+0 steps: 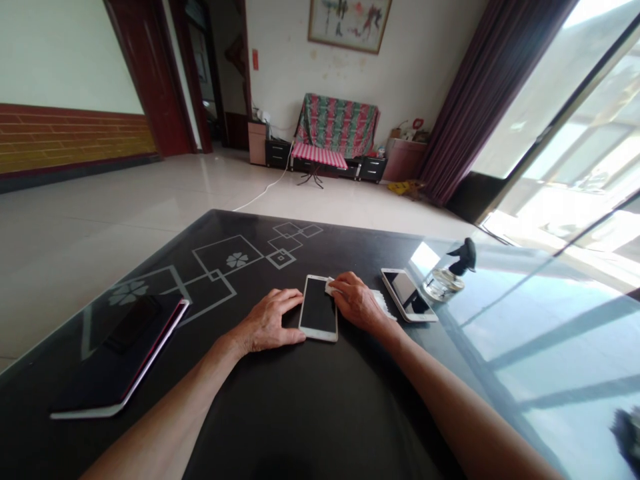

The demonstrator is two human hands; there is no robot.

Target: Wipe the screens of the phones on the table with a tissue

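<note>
A white smartphone (319, 310) with a dark screen lies flat on the black table. My left hand (270, 321) rests at its left edge, fingers spread and thumb at the lower left corner. At the upper right of the screen, my right hand (356, 301) is closed on a white wipe (384, 305); one bit of it shows at the fingertips and more sticks out beyond the hand. Just right of that hand lies a second white smartphone (407, 295). Behind it stands a clear spray bottle (445, 283) with a black trigger head.
A dark notebook (120, 353) with a dark flat object on it lies on the left of the table (260, 413). Something dark and blurred (626, 437) is at the right edge. Beyond the table stand a striped stool (320, 155) and a cloth-covered object (340, 127).
</note>
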